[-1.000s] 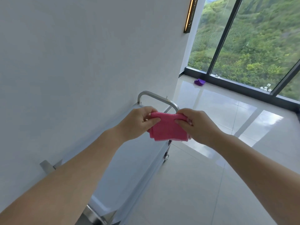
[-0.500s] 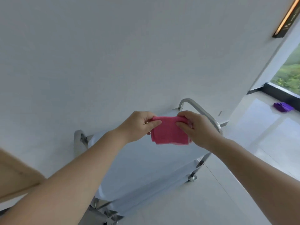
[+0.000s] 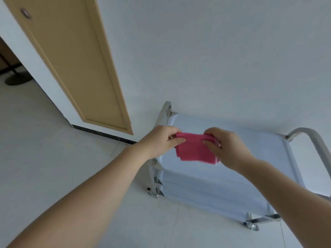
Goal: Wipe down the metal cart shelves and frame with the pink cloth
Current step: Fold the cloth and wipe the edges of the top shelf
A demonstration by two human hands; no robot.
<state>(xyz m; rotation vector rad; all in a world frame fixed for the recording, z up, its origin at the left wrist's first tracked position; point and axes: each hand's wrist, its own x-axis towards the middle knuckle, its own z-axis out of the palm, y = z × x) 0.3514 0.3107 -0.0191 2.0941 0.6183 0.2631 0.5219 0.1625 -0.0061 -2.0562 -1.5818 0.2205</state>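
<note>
Centre frame, the left hand [image 3: 161, 139] and right hand [image 3: 226, 148] each pinch an upper corner of the folded pink cloth [image 3: 194, 149], which hangs above the shiny metal cart [image 3: 232, 178]. A tan wooden door [image 3: 71, 59] fills the upper left, against a pale wall [image 3: 215, 51].

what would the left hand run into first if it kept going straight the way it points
The left hand pinches the pink cloth, so it would push that toward the right hand, probably meeting that hand first. Depth is unclear; it might instead pass above the cart's top shelf.
</note>
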